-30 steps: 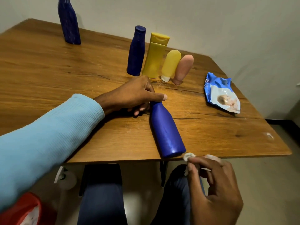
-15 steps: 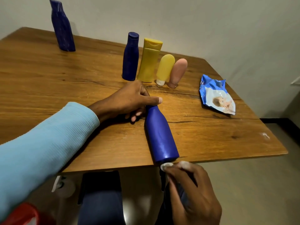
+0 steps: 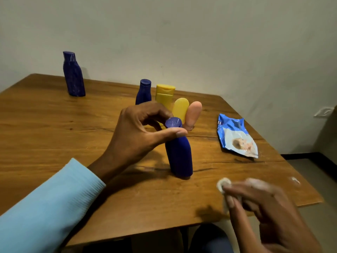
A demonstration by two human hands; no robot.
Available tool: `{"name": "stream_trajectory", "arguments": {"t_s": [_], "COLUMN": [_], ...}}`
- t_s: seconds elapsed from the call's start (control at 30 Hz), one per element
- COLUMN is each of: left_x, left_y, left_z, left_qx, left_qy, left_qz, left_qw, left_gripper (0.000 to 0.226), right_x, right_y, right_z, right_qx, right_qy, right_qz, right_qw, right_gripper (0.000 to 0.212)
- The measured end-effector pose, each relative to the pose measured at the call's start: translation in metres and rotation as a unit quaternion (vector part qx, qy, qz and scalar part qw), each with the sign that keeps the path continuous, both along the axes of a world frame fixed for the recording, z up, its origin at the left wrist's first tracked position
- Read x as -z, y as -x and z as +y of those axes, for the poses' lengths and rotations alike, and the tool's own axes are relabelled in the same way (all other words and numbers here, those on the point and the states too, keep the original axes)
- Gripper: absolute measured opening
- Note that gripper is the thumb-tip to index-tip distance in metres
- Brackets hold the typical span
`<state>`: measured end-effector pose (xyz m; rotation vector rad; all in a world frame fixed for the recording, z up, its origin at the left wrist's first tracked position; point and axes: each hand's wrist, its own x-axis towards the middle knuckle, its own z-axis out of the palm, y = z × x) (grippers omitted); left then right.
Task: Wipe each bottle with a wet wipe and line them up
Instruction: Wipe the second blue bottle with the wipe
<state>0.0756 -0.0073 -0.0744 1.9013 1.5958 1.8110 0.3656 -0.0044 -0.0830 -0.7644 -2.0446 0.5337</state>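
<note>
A blue bottle (image 3: 179, 156) stands almost upright, slightly tilted, near the middle of the wooden table (image 3: 54, 136). My left hand (image 3: 140, 132) pinches its neck just under the cap. My right hand (image 3: 259, 203), blurred at the front right, holds a small white wet wipe (image 3: 223, 185) apart from the bottle. Behind stand a row: a dark blue bottle (image 3: 144, 92), a yellow bottle (image 3: 165, 94), a small yellow tube (image 3: 180, 108) and a pink tube (image 3: 194, 114). Another blue bottle (image 3: 73, 74) stands alone at the far left.
A blue wet-wipe packet (image 3: 237, 136) lies flat at the right side of the table. The wall runs close behind the table. The table's front edge is just under my right hand, with my legs below it.
The blue bottle lay on its side with its base over the front edge; my left hand has raised it upright by the neck. My right hand with the wipe moved right, off the base.
</note>
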Motion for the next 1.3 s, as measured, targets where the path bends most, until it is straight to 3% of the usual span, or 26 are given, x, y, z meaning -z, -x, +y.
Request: {"name": "stream_trajectory", "arguments": {"t_s": [0.07, 0.17, 0.4, 0.53, 0.6, 0.73, 0.9, 1.13, 1.3], "left_x": [0.002, 0.006, 0.009, 0.010, 0.010, 0.010, 0.010, 0.010, 0.013], "left_y": [-0.005, -0.012, -0.020, -0.022, -0.025, -0.024, -0.023, -0.026, -0.025], "left_z": [0.000, -0.001, 0.000, 0.002, 0.004, 0.004, 0.003, 0.001, 0.004], "left_qx": [0.007, 0.014, 0.013, 0.010, 0.013, 0.008, -0.008, -0.009, -0.009], "left_qy": [-0.013, -0.007, -0.002, 0.010, 0.018, 0.010, 0.008, 0.013, 0.029], "left_qz": [0.016, 0.039, 0.051, 0.040, 0.034, 0.037, 0.063, 0.069, 0.050], "left_qw": [1.000, 0.999, 0.999, 0.999, 0.999, 0.999, 0.998, 0.997, 0.998], "left_gripper": [0.038, 0.042, 0.047, 0.044, 0.042, 0.045, 0.046, 0.042, 0.052], "right_x": [-0.024, -0.048, -0.074, -0.069, -0.067, -0.065, -0.072, -0.069, -0.053], "right_y": [0.024, 0.050, 0.091, 0.090, 0.081, 0.062, 0.057, 0.086, 0.079], "right_z": [0.000, 0.005, 0.043, 0.042, 0.038, 0.027, 0.027, 0.043, 0.040], "right_qx": [0.030, 0.028, -0.016, -0.012, -0.013, -0.072, -0.042, -0.006, -0.006], "right_qy": [-0.089, -0.142, -0.112, -0.178, -0.202, -0.154, -0.129, -0.165, -0.240], "right_qz": [0.052, 0.090, -0.054, -0.100, -0.100, -0.086, -0.034, -0.078, -0.095], "right_qw": [0.994, 0.985, 0.992, 0.979, 0.974, 0.982, 0.990, 0.983, 0.966], "right_gripper": [0.026, 0.016, 0.020, 0.022, 0.021, 0.015, 0.020, 0.022, 0.031]}}
